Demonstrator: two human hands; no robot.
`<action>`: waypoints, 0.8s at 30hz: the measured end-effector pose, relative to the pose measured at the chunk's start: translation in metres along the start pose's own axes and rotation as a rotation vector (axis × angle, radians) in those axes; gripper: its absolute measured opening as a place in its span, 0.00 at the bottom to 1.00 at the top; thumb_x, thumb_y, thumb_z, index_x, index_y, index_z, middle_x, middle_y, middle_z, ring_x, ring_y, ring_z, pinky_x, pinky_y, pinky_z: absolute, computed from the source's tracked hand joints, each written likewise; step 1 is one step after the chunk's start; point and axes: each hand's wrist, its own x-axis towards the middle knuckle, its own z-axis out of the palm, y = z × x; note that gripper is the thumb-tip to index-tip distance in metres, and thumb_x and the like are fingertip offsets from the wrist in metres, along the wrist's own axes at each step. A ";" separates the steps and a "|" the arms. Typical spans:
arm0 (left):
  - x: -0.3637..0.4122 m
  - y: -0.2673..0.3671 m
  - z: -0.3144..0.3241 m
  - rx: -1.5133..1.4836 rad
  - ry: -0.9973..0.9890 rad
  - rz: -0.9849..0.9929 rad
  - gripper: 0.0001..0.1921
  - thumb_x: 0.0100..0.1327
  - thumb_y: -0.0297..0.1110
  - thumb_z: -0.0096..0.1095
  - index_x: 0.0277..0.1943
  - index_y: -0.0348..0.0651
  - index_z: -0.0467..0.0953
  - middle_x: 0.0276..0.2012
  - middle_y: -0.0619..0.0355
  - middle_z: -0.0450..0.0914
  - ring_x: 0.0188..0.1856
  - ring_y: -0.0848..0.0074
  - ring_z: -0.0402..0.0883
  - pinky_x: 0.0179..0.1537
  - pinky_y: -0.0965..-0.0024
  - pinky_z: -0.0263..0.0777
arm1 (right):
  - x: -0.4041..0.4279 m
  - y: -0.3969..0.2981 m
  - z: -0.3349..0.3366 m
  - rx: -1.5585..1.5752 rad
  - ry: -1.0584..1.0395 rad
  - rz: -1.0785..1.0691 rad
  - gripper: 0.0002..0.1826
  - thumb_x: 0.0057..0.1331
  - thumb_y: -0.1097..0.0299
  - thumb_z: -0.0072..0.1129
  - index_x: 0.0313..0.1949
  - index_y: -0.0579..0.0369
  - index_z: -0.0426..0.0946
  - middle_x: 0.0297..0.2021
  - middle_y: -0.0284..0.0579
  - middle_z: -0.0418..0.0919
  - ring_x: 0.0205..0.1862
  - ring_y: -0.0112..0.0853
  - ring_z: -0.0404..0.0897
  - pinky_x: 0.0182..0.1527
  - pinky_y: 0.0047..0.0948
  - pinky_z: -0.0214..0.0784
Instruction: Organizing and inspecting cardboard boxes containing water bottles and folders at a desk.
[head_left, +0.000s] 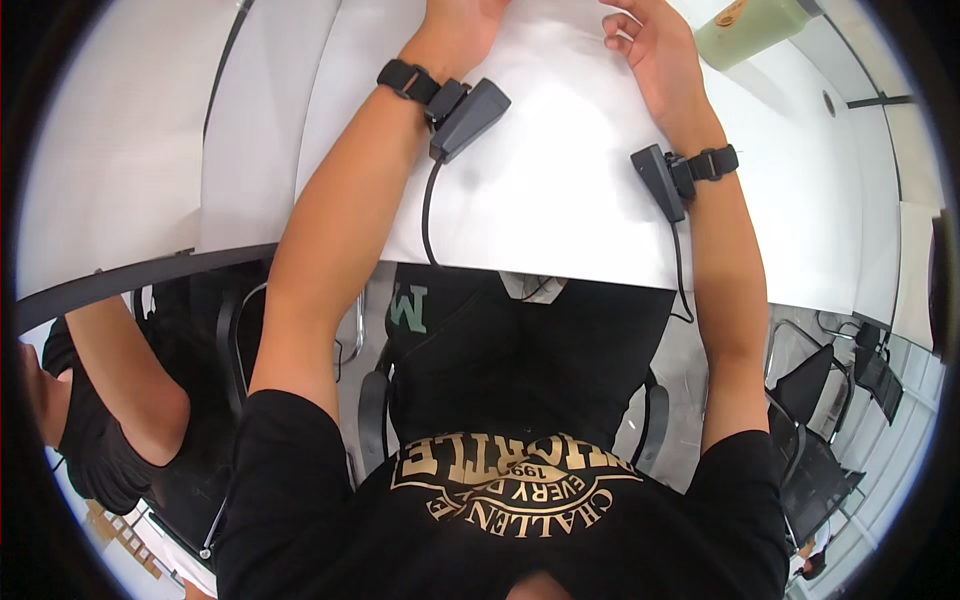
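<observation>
At the top edge, my left hand (466, 30) rests over a white tabletop (555, 202); its fingers are cut off by the frame, so its grip is hidden. My right hand (654, 52) is further right, with curled fingers apart and part of it out of frame; whether it holds anything cannot be seen. Each wrist wears a black strap with a small dark device, the left device (472, 120) and the right device (661, 184), each with a cable running down. A pale green bottle (754, 34) lies or leans just right of my right hand.
On the left, a co-worker's bare arm (131, 375) reaches to the neighbouring table's dark edge (142, 274). Black chairs, one of them at the lower right (814, 465), stand about. A round hole (829, 103) is at the right of the tabletop.
</observation>
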 end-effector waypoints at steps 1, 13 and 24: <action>0.003 -0.004 -0.006 -0.001 -0.010 0.005 0.34 0.76 0.66 0.44 0.67 0.44 0.69 0.62 0.53 0.77 0.63 0.64 0.74 0.62 0.54 0.68 | 0.003 0.005 -0.007 0.068 0.053 0.015 0.18 0.75 0.58 0.57 0.56 0.58 0.75 0.41 0.38 0.79 0.33 0.24 0.77 0.33 0.23 0.69; 0.015 -0.013 -0.017 0.250 -0.079 -0.097 0.30 0.77 0.63 0.47 0.60 0.42 0.72 0.50 0.54 0.80 0.51 0.68 0.81 0.50 0.61 0.77 | 0.004 0.002 -0.005 -0.231 -0.003 -0.095 0.28 0.74 0.50 0.61 0.62 0.58 0.73 0.41 0.38 0.80 0.37 0.23 0.77 0.40 0.21 0.70; 0.011 -0.001 -0.015 0.067 -0.003 -0.060 0.39 0.72 0.73 0.43 0.63 0.42 0.70 0.47 0.51 0.82 0.43 0.66 0.85 0.43 0.60 0.81 | -0.003 -0.007 0.008 -0.144 0.411 -0.375 0.30 0.71 0.61 0.68 0.66 0.61 0.67 0.42 0.41 0.81 0.34 0.25 0.80 0.34 0.23 0.75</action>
